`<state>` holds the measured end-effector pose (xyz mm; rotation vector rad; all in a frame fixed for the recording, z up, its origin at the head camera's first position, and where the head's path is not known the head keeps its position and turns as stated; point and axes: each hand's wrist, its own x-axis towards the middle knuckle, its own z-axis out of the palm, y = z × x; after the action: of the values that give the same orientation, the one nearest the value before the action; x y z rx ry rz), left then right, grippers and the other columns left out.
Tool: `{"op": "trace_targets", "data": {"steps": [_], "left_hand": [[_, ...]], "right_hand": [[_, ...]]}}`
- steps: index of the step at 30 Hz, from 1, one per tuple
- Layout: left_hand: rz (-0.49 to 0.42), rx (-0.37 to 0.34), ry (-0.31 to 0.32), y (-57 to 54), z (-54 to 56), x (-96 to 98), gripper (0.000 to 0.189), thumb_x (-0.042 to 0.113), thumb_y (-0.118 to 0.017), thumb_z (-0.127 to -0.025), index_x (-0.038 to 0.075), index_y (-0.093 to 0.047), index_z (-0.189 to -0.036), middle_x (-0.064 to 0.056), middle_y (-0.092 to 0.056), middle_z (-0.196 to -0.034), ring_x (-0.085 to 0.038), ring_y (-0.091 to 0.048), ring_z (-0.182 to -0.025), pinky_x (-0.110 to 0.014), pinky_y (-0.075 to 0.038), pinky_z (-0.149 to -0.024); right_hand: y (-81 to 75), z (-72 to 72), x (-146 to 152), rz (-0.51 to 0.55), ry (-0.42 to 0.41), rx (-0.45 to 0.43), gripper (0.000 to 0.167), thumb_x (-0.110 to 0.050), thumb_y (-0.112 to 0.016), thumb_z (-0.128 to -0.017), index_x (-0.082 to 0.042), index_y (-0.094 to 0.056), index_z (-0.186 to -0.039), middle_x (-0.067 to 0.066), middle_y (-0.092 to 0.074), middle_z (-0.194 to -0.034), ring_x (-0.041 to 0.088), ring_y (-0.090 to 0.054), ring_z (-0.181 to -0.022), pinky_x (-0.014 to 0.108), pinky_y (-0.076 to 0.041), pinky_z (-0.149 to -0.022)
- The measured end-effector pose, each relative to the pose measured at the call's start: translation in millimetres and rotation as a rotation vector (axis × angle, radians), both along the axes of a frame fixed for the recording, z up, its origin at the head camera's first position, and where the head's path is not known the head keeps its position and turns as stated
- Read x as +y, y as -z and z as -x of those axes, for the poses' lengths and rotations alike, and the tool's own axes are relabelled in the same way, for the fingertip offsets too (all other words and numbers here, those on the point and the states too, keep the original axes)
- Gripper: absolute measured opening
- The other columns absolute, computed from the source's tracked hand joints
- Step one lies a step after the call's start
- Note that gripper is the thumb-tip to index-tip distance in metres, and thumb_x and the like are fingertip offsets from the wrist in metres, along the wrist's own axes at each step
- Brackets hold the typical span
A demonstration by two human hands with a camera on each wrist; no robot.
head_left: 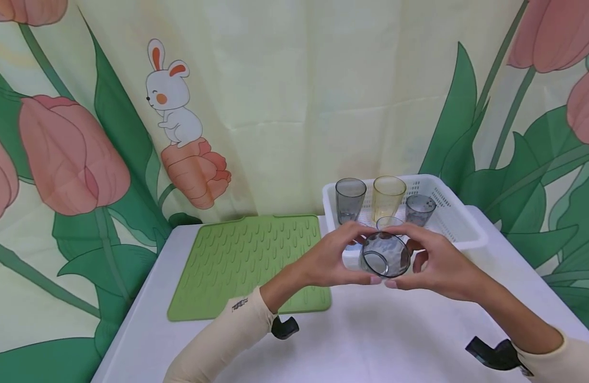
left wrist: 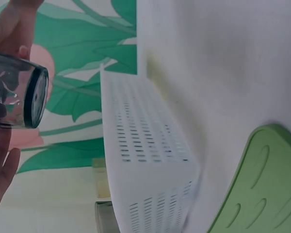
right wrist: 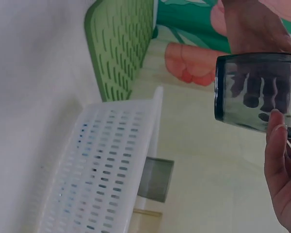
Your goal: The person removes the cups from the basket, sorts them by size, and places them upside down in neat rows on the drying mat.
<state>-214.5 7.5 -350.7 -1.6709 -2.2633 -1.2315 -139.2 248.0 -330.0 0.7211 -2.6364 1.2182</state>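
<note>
Between left hand point(head_left: 330, 259) and right hand point(head_left: 440, 266), transparent tumbler point(head_left: 386, 254), round-rimmed

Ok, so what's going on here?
A person is holding a grey glass between their left hand and right hand, raised above the table. Near their hands is a white basket with a tall grey tumbler, a yellow tumbler, a short grey tumbler and another glass partly hidden behind the hands. A green mat lies to the basket's left.
</note>
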Motion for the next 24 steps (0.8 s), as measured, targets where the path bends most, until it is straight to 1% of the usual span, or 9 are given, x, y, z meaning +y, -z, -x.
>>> {"op": "trace_targets", "data": {"steps": [4,8,12,16,18,20,23,24], "left_hand": [[0.019,-0.010,-0.033,3.4,-4.3,-4.4,0.072,0.027,-0.085,-0.078,0.010,-0.050,-0.138,-0.003,-0.056,-0.125,-0.008,-0.056,-0.116,-0.023,-0.049,-0.100],[0.032,-0.022,-0.060,5.8,-8.6,-8.9,0.071,0.031,-0.084,-0.079,0.013,-0.049,-0.138,0.000,-0.056,-0.126,-0.007,-0.057,-0.115,-0.024,-0.050,-0.095],[0.014,-0.046,-0.083,1.8,-12.5,-14.0,0.072,0.030,-0.085,-0.078,0.013,-0.050,-0.138,0.000,-0.057,-0.126,-0.007,-0.057,-0.112,-0.023,-0.050,-0.090],[-0.043,-0.077,-0.098,-6.5,-16.4,-18.9,0.072,0.026,-0.085,-0.077,0.009,-0.049,-0.137,-0.003,-0.060,-0.123,-0.010,-0.057,-0.110,-0.026,-0.054,-0.088],[-0.075,-0.090,-0.098,-10.1,-17.9,-20.3,0.071,0.023,-0.084,-0.077,0.008,-0.049,-0.136,-0.005,-0.061,-0.123,-0.012,-0.058,-0.109,-0.027,-0.054,-0.088],[-0.105,-0.099,-0.097,-12.4,-19.1,-21.1,0.070,0.021,-0.084,-0.077,0.007,-0.049,-0.136,-0.007,-0.062,-0.124,-0.015,-0.059,-0.107,-0.027,-0.055,-0.088],[-0.130,-0.100,-0.095,-12.9,-20.5,-21.9,0.069,0.019,-0.083,-0.077,0.005,-0.049,-0.136,-0.010,-0.062,-0.125,-0.017,-0.060,-0.107,-0.028,-0.056,-0.088],[-0.135,-0.099,-0.095,-12.3,-20.7,-22.1,0.069,0.019,-0.083,-0.077,0.005,-0.049,-0.136,-0.010,-0.062,-0.125,-0.017,-0.060,-0.107,-0.029,-0.056,-0.087]], "right_hand": [[1.7,-1.1,-2,-0.006,-0.023,-0.012,0.083,-0.021,-0.094,-0.069,-0.010,-0.053,-0.140,0.006,-0.058,-0.110,0.012,-0.057,-0.079,0.023,-0.052,-0.059],[4.0,-1.5,-3,0.005,-0.045,-0.039,0.085,-0.022,-0.094,-0.069,-0.010,-0.051,-0.142,0.005,-0.058,-0.113,0.011,-0.058,-0.079,0.024,-0.053,-0.059],[7.9,-0.4,-5,0.045,-0.073,-0.085,0.091,-0.019,-0.093,-0.070,-0.010,-0.046,-0.147,0.009,-0.057,-0.116,0.012,-0.060,-0.081,0.025,-0.052,-0.059],[16.9,2.4,-10,0.108,-0.091,-0.141,0.092,-0.015,-0.091,-0.072,-0.008,-0.042,-0.149,0.014,-0.057,-0.126,0.015,-0.062,-0.082,0.026,-0.053,-0.061],[23.4,3.6,-13,0.139,-0.085,-0.169,0.089,-0.014,-0.090,-0.073,-0.006,-0.041,-0.148,0.015,-0.059,-0.123,0.016,-0.062,-0.081,0.027,-0.053,-0.062],[30.9,4.9,-18,0.161,-0.077,-0.195,0.087,-0.013,-0.089,-0.075,-0.005,-0.042,-0.147,0.014,-0.063,-0.114,0.016,-0.062,-0.079,0.027,-0.053,-0.063],[43.5,6.7,-26,0.201,-0.085,-0.216,0.084,-0.013,-0.087,-0.077,-0.004,-0.040,-0.147,0.011,-0.063,-0.104,0.017,-0.063,-0.077,0.027,-0.054,-0.064],[47.9,7.7,-28,0.217,-0.096,-0.212,0.083,-0.011,-0.086,-0.078,-0.003,-0.041,-0.147,0.010,-0.063,-0.103,0.017,-0.063,-0.076,0.027,-0.054,-0.064]]}}
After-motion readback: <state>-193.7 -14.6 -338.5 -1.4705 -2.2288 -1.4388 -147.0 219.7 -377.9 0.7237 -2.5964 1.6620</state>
